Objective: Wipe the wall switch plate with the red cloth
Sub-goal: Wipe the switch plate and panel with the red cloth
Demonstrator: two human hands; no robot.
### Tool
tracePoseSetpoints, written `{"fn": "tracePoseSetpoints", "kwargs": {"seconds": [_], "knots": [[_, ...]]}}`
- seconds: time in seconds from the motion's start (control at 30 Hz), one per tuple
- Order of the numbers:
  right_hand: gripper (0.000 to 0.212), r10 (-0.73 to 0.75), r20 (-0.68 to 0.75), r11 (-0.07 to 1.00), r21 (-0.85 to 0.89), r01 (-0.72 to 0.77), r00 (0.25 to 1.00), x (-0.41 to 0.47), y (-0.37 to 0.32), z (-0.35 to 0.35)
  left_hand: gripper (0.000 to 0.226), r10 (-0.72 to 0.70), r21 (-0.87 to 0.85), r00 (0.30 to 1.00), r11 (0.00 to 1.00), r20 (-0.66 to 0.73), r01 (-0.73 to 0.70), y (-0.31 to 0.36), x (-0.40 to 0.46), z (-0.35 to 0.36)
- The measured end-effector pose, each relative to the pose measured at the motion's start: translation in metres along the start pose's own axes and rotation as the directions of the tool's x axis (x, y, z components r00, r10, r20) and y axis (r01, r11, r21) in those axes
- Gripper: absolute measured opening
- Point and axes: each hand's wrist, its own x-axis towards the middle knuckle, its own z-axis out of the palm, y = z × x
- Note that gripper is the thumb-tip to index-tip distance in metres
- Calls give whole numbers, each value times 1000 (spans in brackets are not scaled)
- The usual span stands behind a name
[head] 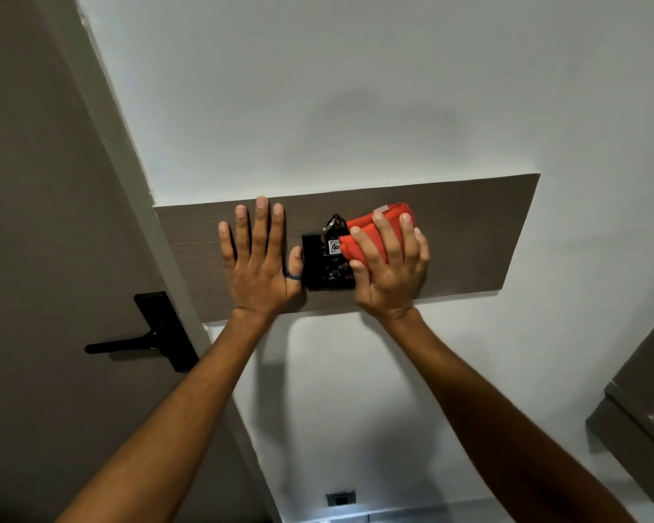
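A black switch plate (316,264) is mounted on a brown wood-grain panel (469,239) on the white wall. A key tag with a metal ring (333,235) hangs at the plate's top. My right hand (389,268) presses a folded red cloth (370,230) against the plate's right part and hides that side. My left hand (259,258) lies flat on the panel just left of the plate, fingers spread, thumb with a ring touching the plate's left edge.
A brown door with a black lever handle (148,339) stands at the left. A low wall socket (341,498) sits near the floor. A grey cabinet edge (642,402) juts in at the right.
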Motion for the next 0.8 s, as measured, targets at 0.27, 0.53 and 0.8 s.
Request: {"fn": "tracePoseSetpoints", "kwargs": {"seconds": [0.27, 0.53, 0.8], "knots": [[43, 386, -116, 918, -50, -394, 915, 0, 7, 12, 67, 27, 43, 999, 999, -17, -26, -1, -1, 1], [43, 531, -94, 842, -57, -537, 842, 27, -2, 0, 65, 17, 44, 1000, 999, -11, -17, 1, 0, -1], [56, 163, 97, 983, -103, -153, 982, -11, -16, -16, 63, 15, 24, 1000, 1000, 16, -16, 4, 2, -9]]}}
